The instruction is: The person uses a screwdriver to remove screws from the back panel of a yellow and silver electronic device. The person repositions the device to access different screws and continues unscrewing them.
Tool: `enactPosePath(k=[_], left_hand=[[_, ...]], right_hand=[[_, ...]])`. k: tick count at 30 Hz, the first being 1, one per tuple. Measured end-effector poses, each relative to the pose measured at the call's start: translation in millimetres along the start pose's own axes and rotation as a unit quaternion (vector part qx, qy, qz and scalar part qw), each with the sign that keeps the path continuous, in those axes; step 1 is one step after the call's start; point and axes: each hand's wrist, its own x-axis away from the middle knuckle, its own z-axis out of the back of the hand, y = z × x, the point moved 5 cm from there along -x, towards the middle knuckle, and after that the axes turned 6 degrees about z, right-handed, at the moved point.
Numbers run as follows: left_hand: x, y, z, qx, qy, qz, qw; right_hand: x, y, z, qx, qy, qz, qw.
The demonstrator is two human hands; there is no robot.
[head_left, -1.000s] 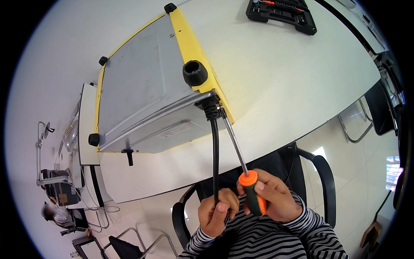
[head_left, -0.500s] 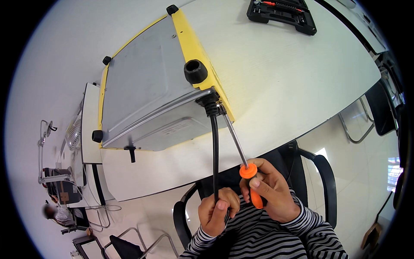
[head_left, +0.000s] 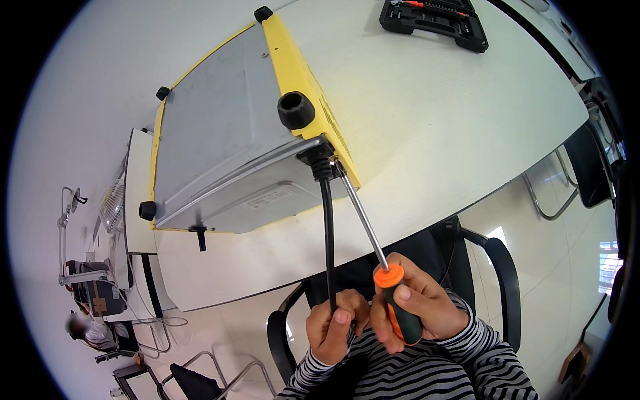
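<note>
A yellow-framed appliance (head_left: 220, 113) with grey metal panels lies tipped over on the white table, its black feet showing. A thick black power cord (head_left: 329, 240) runs from its near right corner down to my left hand (head_left: 338, 325), which is closed around it. In my right hand (head_left: 423, 307) is a screwdriver (head_left: 402, 303) with an orange and dark green handle. Its long metal shaft slants up to the corner beside the cord's entry. The tip touches or nearly touches there; the exact contact point is too small to make out.
An open black tool case (head_left: 437, 23) rests on the far part of the white table (head_left: 427, 133). A black armchair (head_left: 503, 287) stands under the near edge. Further left are a fan (head_left: 115, 203), another chair (head_left: 193, 381) and a seated person (head_left: 97, 330).
The screwdriver's handle has turned in my right hand and dropped slightly, its dark side now showing. The appliance's near corner has shifted a little left. My left hand keeps the cord.
</note>
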Motion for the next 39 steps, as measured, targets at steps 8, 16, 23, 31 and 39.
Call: enactPosePath(k=[8, 16, 23, 31, 39], left_hand=[[-0.2, 0.4, -1.3, -0.007, -0.007, 0.002, 1.000], [2.5, -3.7, 1.7, 0.002, -0.003, -0.011, 1.000], [3.1, -0.7, -0.7, 0.006, 0.017, 0.033, 0.999], [3.0, -3.3, 0.4, 0.011, -0.008, 0.013, 1.000], [2.2, -1.6, -0.4, 0.007, -0.006, -0.004, 1.000]], right_hand=[[-2.4, 0.5, 5.2, 0.109, 0.044, 0.079, 0.990], [-0.9, 2.1, 9.7, -0.002, 0.025, 0.037, 0.999], [-1.9, 3.7, 3.8, -0.008, 0.024, 0.048, 0.999], [-4.3, 3.8, 12.0, 0.059, 0.047, 0.068, 0.995], [-5.6, 3.6, 7.5, 0.026, 0.066, 0.020, 0.997]])
